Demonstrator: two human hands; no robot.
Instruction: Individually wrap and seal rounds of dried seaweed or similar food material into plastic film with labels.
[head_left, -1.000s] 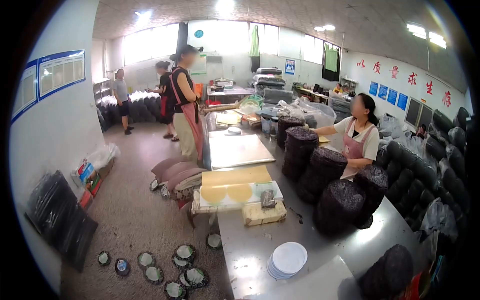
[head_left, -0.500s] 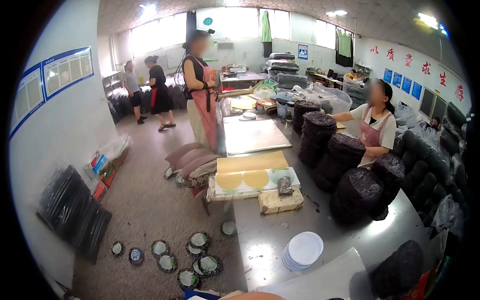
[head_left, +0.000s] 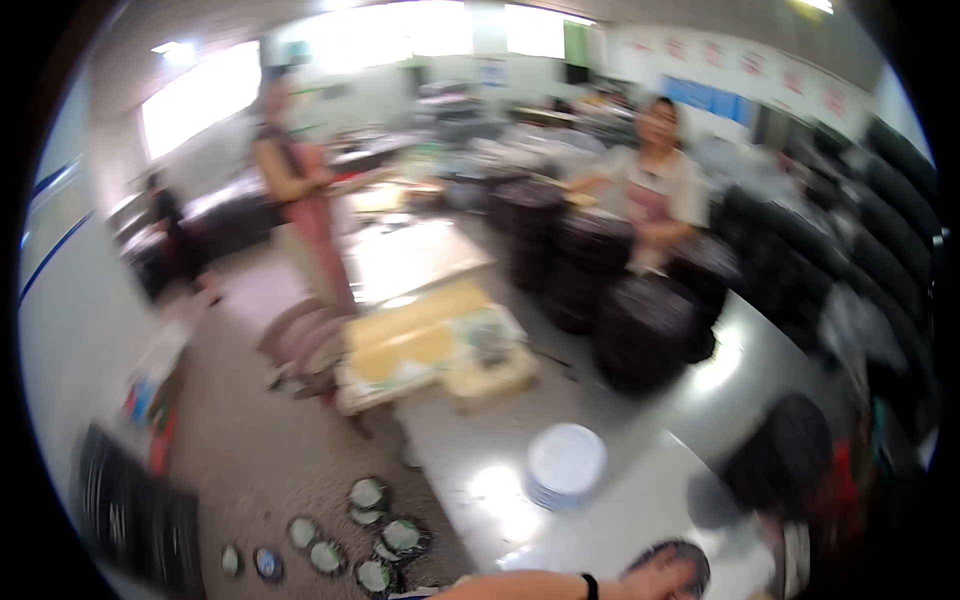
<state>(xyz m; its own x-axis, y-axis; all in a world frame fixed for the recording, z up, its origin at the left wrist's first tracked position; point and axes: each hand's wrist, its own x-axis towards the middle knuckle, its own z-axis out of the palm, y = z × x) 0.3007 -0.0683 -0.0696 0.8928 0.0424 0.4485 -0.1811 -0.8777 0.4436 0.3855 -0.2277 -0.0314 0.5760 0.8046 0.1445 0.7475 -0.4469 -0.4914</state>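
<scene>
My left hand [head_left: 668,578], with a black band at the wrist, is at the bottom edge, its fingers closed on a dark round piece [head_left: 690,552]; motion blurs the details. My right hand is not visible. Ahead of the left hand, a stack of white round discs [head_left: 566,460] stands on the metal table [head_left: 470,440]. To the right is a dark, rounded stack [head_left: 785,450]. Farther back are several tall dark stacks [head_left: 645,335].
A co-worker [head_left: 655,190] in an apron is behind the dark stacks. Another person [head_left: 300,190] stands at the left side of the table. Yellow sheets [head_left: 420,335] and a pale block [head_left: 490,375] lie on the table. Several round packs [head_left: 402,538] are on the floor.
The view has swung right, so the table and people appear farther left. My left forearm and hand have come into view at the bottom with the dark round piece.
</scene>
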